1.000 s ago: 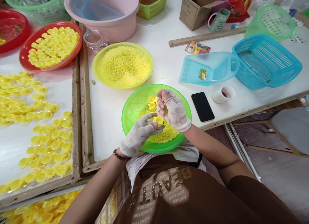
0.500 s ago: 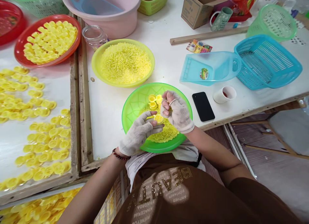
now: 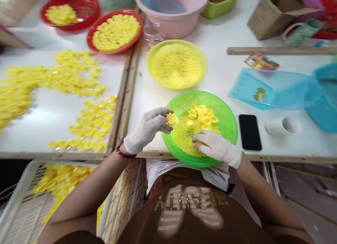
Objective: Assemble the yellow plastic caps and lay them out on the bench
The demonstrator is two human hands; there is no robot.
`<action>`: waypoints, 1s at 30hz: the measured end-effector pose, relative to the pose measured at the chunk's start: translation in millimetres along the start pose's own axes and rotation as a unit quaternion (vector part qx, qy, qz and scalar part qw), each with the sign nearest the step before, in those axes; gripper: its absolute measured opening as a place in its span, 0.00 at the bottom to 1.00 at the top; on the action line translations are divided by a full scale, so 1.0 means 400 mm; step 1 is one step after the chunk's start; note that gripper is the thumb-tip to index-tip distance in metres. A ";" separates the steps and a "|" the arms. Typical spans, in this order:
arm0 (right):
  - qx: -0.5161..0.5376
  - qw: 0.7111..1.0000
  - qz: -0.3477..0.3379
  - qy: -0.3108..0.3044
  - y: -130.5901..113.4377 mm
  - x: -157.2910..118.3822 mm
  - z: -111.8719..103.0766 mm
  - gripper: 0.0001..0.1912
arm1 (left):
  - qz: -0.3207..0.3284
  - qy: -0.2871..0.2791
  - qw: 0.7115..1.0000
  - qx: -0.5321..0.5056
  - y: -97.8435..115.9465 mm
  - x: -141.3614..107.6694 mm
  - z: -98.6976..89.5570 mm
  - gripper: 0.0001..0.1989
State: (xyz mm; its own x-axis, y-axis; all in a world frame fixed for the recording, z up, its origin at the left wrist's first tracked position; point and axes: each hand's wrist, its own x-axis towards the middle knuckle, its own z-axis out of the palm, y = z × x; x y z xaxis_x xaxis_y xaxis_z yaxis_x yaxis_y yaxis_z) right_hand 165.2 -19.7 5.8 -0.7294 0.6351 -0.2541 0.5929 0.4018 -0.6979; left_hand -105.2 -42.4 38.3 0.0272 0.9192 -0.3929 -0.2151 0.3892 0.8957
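My left hand (image 3: 149,128), in a pale fingerless glove, pinches a small yellow cup (image 3: 172,120) at the left rim of the green plate (image 3: 226,121). Lower on the plate, my right hand (image 3: 217,146) reaches down over the yellow pellets (image 3: 184,135), its fingers bent; whether they hold any pellets is hidden. Several yellow cups (image 3: 206,119) lie together on the plate, just above my right hand. Behind the plate stands a yellow bowl (image 3: 151,67) full of pellets.
Many yellow cups (image 3: 92,123) lie on the left tabletop, beyond a wooden edge (image 3: 127,82). Red trays (image 3: 140,30) and a pink basin (image 3: 176,25) stand behind. To the right are a phone (image 3: 250,131), a white cup (image 3: 276,127) and a blue scoop (image 3: 284,91).
The view has turned left. My right hand has dropped from above the plate to the pellets. My left hand has moved left with the cup, away from the plate's middle.
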 end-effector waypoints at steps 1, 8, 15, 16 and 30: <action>-0.070 0.997 -0.005 -0.012 0.004 0.003 0.015 0.13 | 0.013 0.029 0.999 0.013 0.018 -0.007 -0.037 0.22; -0.271 0.962 -0.019 0.000 0.022 0.036 0.112 0.18 | 0.067 0.357 0.922 0.136 0.090 -0.096 -0.457 0.19; -0.291 0.956 -0.027 0.019 0.024 0.041 0.118 0.17 | -0.088 0.508 0.806 0.290 0.038 -0.210 -0.784 0.09; -0.288 0.957 -0.026 0.021 0.024 0.042 0.117 0.17 | -0.109 0.507 0.796 0.312 0.026 -0.218 -0.803 0.08; -0.175 0.973 0.067 -0.137 -0.033 0.082 0.096 0.11 | -0.032 0.426 0.689 0.585 0.072 -0.098 -0.623 0.18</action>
State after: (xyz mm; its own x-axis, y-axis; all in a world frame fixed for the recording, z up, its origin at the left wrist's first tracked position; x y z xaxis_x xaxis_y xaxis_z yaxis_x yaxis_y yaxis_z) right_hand 120.6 -29.5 -19.0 -0.6721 0.5166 -0.5304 0.7342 0.5576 -0.3873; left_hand -355.9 -82.3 27.6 -0.6905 0.7228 0.0273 0.7080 0.6677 0.2300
